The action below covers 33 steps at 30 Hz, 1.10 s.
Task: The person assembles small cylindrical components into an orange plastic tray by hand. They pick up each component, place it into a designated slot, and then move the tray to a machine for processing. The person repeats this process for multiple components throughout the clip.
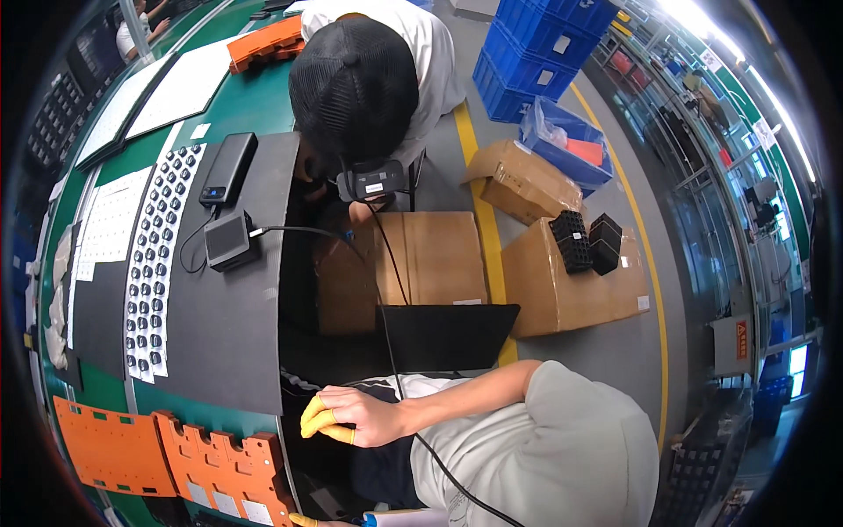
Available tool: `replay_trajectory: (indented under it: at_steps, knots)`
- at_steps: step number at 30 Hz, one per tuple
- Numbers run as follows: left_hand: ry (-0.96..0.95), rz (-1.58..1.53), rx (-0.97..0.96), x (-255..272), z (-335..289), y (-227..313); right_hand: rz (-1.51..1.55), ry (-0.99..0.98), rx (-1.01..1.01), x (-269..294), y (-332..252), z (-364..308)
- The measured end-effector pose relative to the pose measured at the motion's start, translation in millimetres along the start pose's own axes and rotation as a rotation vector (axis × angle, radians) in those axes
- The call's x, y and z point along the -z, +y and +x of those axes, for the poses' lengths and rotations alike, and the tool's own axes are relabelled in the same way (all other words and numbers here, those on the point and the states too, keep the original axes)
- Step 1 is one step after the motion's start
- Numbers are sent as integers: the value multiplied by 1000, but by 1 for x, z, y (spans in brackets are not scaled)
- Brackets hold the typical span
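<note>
My right arm reaches in from the right, and my right hand hovers beside the edge of the green workbench. Yellow finger cots cover several of its fingertips. Its fingers are loosely bent and apart from the thumb, with nothing visible between them. At the bottom edge, only a yellow-capped fingertip of my left hand shows, by the corner of an orange slotted panel; the rest is cut off. Close to it is a blue-tipped object, mostly out of frame. A second orange panel adjoins the first. A black cable passes over my right wrist.
A co-worker in a black cap bends over the bench's far end. On a dark mat lie a power bank, a black box and a sheet of small black parts. Cardboard boxes and blue crates stand on the floor.
</note>
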<state>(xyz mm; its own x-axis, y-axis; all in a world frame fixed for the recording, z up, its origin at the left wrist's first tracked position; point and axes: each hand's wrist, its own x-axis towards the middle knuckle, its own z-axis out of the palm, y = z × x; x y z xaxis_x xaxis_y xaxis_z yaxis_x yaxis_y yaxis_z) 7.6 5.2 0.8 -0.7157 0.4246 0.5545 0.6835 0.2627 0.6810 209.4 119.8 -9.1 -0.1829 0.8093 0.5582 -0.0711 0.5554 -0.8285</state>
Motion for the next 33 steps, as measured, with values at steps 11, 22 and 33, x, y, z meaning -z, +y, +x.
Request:
replay_trajectory:
  at_steps: [11,22,33]
  knots:
    - [0,17,19,2,1,3,23,-41,-11,-8,1,-3]
    - [-21,20,-36,1,2,1,-40,-43,-53,5,1,0]
    - [-142,312,57,12,-8,-62,-31,-44,-63,6,1,-1]
